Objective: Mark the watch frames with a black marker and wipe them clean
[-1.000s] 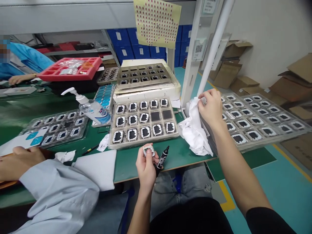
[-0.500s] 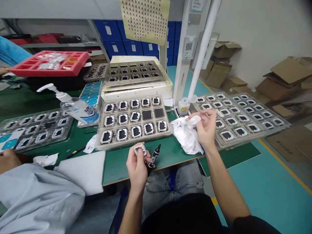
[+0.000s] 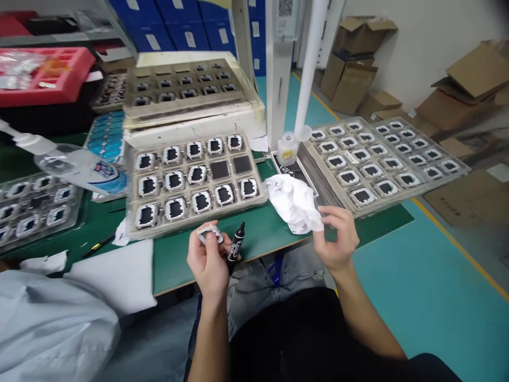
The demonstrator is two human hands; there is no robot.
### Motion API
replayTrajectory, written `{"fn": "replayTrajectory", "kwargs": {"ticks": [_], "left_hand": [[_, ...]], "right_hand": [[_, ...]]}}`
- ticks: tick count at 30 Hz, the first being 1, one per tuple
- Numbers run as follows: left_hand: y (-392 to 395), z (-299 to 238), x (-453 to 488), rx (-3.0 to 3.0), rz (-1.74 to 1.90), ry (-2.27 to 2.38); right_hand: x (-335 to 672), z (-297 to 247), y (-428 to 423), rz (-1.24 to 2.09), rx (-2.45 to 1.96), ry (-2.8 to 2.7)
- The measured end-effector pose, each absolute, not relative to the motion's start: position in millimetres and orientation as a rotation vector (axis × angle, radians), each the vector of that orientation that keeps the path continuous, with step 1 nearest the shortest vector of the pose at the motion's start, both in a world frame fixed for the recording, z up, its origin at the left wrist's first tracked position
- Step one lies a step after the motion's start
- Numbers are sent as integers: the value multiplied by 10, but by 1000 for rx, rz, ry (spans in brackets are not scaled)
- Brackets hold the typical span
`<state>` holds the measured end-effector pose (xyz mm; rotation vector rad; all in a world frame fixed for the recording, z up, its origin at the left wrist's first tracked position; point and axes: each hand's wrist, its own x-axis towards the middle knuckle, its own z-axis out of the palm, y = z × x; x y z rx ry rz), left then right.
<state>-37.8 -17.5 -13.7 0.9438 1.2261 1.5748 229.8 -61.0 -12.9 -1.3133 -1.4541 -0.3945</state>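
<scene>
My left hand [image 3: 209, 260] is closed round a small white square frame part [image 3: 209, 234] at the fingertips and a black marker [image 3: 236, 248] lower in the same grip, just in front of the green table edge. My right hand [image 3: 337, 239] pinches the corner of a crumpled white cloth [image 3: 293, 201] that lies on the table's right end. Right behind my left hand sits a beige tray [image 3: 135, 233] of the same white-framed black parts, with two pockets holding bare black squares.
A second tray of parts [image 3: 318, 170] juts off the table at right. A stacked tray on a white box [image 3: 191, 127] stands behind. A pump bottle [image 3: 79, 167] lies left, beside another clear tray [image 3: 8, 239]. A co-worker's grey sleeve [image 3: 51, 323] fills the lower left. Cardboard boxes [image 3: 469, 79] stand at right.
My right hand came down from the far tray toward me, dragging the white cloth onto the table's right end. My left hand kept the part and marker. The view tilted down.
</scene>
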Motion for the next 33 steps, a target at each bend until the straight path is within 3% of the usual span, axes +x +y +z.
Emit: {"fn": "replayTrajectory", "kwargs": {"ticks": [6,19,27,33], "left_hand": [[-176,-131,-378,997,1594,1246],[-171,-111,-339,1024,1595,1290],[-160,-145,-355,1037,1564,1273],[-165,-157,-367,999,1535,1266]], "right_hand": [[2374,-401,-976,-469,-1576,-1304],[2547,-524,-857,-569,-1424,-1556],[2230,-23,-560,-204,-1198,-1117],[2106,555,-129,88,-1006,-1155]]}}
